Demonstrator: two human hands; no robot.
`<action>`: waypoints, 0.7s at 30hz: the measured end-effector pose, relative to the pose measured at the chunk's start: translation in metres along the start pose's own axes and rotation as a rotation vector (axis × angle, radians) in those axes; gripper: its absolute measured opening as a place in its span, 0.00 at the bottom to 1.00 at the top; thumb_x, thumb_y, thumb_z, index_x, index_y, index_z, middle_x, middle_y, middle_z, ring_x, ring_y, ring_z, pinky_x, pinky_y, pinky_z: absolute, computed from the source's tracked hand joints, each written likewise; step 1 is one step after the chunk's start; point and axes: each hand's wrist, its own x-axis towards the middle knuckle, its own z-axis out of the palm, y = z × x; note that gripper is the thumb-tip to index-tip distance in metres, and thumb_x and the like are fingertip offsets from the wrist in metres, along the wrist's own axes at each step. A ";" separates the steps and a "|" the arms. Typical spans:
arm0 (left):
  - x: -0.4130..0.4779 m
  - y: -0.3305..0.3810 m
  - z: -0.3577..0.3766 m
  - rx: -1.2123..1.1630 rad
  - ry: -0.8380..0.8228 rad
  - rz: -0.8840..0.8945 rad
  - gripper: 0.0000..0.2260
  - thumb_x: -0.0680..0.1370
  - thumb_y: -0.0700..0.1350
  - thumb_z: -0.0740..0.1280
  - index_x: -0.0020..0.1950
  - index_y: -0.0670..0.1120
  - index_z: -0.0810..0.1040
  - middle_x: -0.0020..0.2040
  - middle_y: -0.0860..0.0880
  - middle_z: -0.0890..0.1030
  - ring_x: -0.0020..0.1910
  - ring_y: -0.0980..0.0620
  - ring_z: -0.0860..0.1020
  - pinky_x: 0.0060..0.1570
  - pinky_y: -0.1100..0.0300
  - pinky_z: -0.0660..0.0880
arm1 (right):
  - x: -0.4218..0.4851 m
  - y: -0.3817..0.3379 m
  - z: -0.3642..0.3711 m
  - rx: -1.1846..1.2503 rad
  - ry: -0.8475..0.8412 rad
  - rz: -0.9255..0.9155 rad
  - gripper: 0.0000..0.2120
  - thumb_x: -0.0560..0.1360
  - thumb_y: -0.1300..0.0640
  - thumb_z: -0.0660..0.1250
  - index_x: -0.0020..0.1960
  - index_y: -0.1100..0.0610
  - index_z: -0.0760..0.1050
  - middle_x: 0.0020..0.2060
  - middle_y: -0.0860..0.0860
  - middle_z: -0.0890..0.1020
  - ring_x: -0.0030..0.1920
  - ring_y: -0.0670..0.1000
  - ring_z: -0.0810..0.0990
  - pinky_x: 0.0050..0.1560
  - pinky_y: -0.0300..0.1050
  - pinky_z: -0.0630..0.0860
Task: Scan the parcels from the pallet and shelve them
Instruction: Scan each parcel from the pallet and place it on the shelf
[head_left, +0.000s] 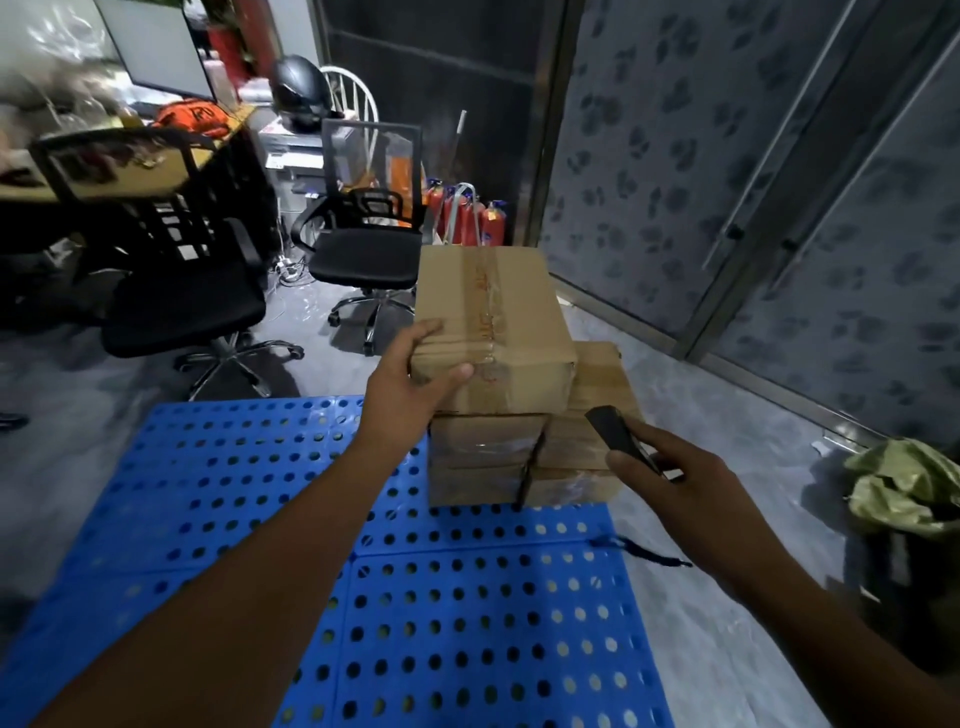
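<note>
A taped cardboard parcel (493, 327) sits on top of a small stack of cardboard parcels (519, 462) at the far right corner of a blue perforated plastic pallet (260, 493). My left hand (415, 374) grips the top parcel's near left corner, fingers on its top and thumb on its front face. My right hand (675, 483) holds a dark handheld scanner (618, 436), its head pointing up toward the stack, just right of the lower parcels.
Two black office chairs (363, 249) (182, 301) stand beyond the pallet, beside a cluttered desk (135, 171). Red fire extinguishers (467, 213) lean by the wall. A patterned glass door (779, 208) is on the right. A green sack (909, 488) lies on the floor at right.
</note>
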 end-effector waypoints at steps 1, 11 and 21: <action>-0.001 -0.001 0.001 0.015 0.019 0.011 0.24 0.73 0.48 0.79 0.67 0.54 0.77 0.62 0.57 0.80 0.60 0.57 0.80 0.62 0.50 0.79 | 0.000 0.002 0.002 0.021 -0.006 -0.004 0.15 0.70 0.33 0.68 0.55 0.19 0.70 0.40 0.27 0.79 0.42 0.30 0.78 0.34 0.26 0.70; -0.094 -0.009 -0.064 -0.080 0.253 0.094 0.22 0.75 0.50 0.76 0.67 0.60 0.77 0.66 0.61 0.78 0.64 0.58 0.79 0.56 0.64 0.80 | -0.015 -0.021 0.021 0.115 -0.057 -0.096 0.22 0.71 0.33 0.65 0.64 0.23 0.69 0.51 0.32 0.80 0.47 0.35 0.80 0.44 0.33 0.72; -0.267 -0.156 -0.203 0.214 0.410 -0.234 0.21 0.71 0.45 0.75 0.62 0.60 0.76 0.64 0.58 0.80 0.62 0.51 0.80 0.57 0.61 0.79 | -0.062 -0.007 0.208 -0.017 -0.551 0.036 0.31 0.74 0.36 0.66 0.75 0.38 0.65 0.58 0.35 0.77 0.48 0.36 0.79 0.36 0.31 0.73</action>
